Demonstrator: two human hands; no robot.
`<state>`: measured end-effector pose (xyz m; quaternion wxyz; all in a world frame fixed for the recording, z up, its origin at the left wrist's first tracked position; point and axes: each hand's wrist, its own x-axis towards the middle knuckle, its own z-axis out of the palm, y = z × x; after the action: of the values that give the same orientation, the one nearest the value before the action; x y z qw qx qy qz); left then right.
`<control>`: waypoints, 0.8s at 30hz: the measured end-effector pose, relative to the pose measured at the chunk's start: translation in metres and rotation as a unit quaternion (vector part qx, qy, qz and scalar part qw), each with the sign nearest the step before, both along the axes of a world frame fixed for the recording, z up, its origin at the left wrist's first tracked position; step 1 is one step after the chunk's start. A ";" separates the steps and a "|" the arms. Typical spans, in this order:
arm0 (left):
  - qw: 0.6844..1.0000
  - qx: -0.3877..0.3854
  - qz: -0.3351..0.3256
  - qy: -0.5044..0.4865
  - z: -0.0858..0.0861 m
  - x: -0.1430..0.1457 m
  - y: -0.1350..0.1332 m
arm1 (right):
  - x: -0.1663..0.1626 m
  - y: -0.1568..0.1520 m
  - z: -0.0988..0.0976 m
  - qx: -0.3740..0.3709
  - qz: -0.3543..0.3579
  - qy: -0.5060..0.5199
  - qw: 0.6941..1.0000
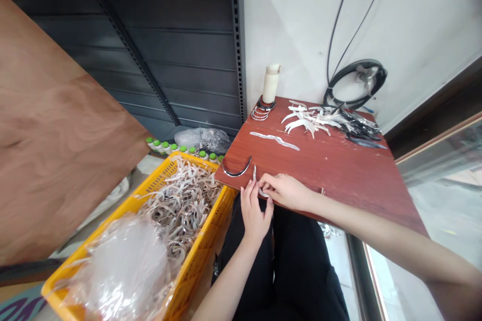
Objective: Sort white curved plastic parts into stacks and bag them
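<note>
At the front edge of the reddish-brown table, my left hand [256,208] and my right hand [284,190] are close together on a thin, curved, shiny whitish strip [255,172]. Its upper end sticks up past my left fingertips, and the fingers hide much of the rest. My right thumb and fingers are pinched on its lower part; my left fingers press along its side. Just left of them lies a black curved band [237,174], shaped like an open arc. A flat, wavy white strip [274,139] rests farther back.
White strips [307,119] and black strips [357,125] are heaped at the table's back right. A cream roll [271,84] stands at the back left beside silvery rings [259,113]. On the left is a yellow crate [113,215] of curved strips and plastic bags. Cable [376,91] hangs behind.
</note>
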<state>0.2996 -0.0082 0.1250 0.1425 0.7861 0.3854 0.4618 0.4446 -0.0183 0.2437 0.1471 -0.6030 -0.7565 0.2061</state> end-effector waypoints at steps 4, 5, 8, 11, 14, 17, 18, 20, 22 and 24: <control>1.000 0.006 0.001 0.012 0.001 -0.001 0.000 | 0.011 0.004 0.004 0.020 -0.038 -0.012 0.999; 1.000 0.009 0.000 0.016 0.001 -0.001 0.000 | 0.020 0.009 0.006 0.036 -0.063 -0.014 0.997; 0.999 0.022 -0.006 0.026 0.002 -0.001 -0.001 | 0.062 0.032 0.010 0.113 -0.180 -0.045 0.976; 0.999 0.028 -0.011 0.027 0.002 -0.001 0.000 | 0.116 0.058 0.013 0.184 -0.292 -0.133 0.929; 0.999 0.022 -0.010 0.022 0.002 -0.001 0.000 | 0.158 0.079 0.012 0.193 -0.354 -0.204 0.892; 1.000 0.017 -0.011 0.021 0.000 -0.001 0.000 | 0.177 0.094 0.007 0.184 -0.342 -0.260 0.884; 1.000 0.015 -0.011 0.021 0.000 -0.001 -0.001 | 0.179 0.099 0.005 0.176 -0.328 -0.281 0.884; 1.000 0.012 -0.010 0.021 -0.001 -0.001 -0.001 | 0.182 0.108 0.003 0.151 -0.310 -0.317 0.883; 1.000 0.011 -0.007 0.022 -0.002 -0.001 -0.001 | 0.184 0.117 0.001 0.125 -0.310 -0.338 0.880; 1.000 0.012 -0.005 0.023 -0.003 -0.001 0.000 | 0.187 0.123 -0.001 0.110 -0.318 -0.343 0.877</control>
<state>0.2982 -0.0085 0.1217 0.1263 0.8001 0.3791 0.4475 0.6315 0.1051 0.2431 0.0016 -0.8239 -0.5449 -0.1558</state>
